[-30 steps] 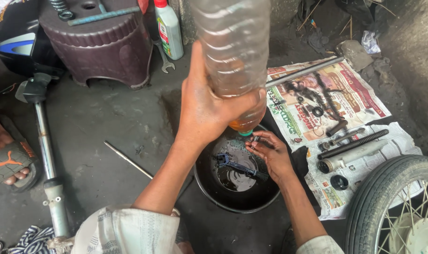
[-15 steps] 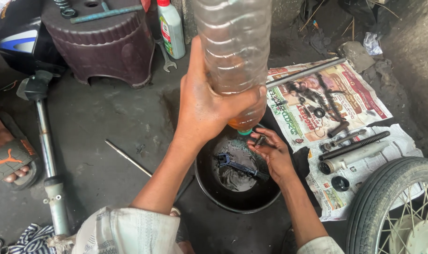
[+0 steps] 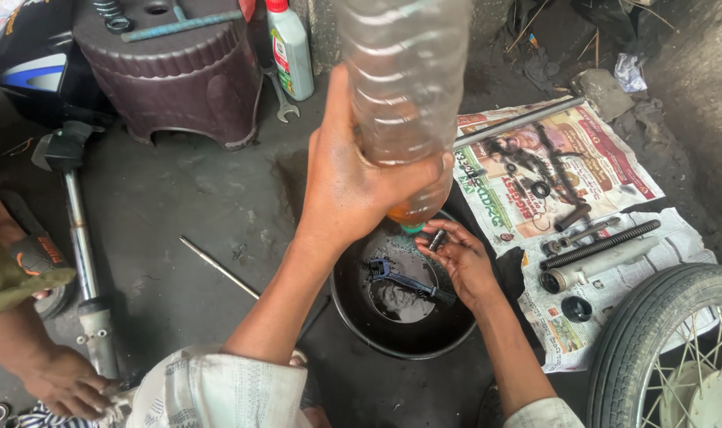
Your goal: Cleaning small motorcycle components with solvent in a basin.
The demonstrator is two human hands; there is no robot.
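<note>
My left hand (image 3: 353,182) grips a clear plastic bottle (image 3: 404,87) turned upside down, with amber liquid pooled at its neck. The neck points down over a black round basin (image 3: 353,313) on the ground. My right hand (image 3: 460,257) is cupped under the bottle's mouth, over the basin, and holds a small dark metal part (image 3: 438,239) in its fingers. A blue-handled brush (image 3: 404,279) lies in dark liquid inside the basin.
Newspaper (image 3: 607,166) at the right carries a long spring (image 3: 599,244), a metal tube (image 3: 607,265), a rod (image 3: 519,121) and small parts. A spoked wheel (image 3: 662,357) sits at lower right. A brown stool (image 3: 174,75), an oil bottle (image 3: 291,51), a fork leg (image 3: 83,269) and another person's hand (image 3: 63,384) are at the left.
The view has shifted slightly. My left hand still holds the bottle tipped over the basin, and my right hand stays beneath its mouth.
</note>
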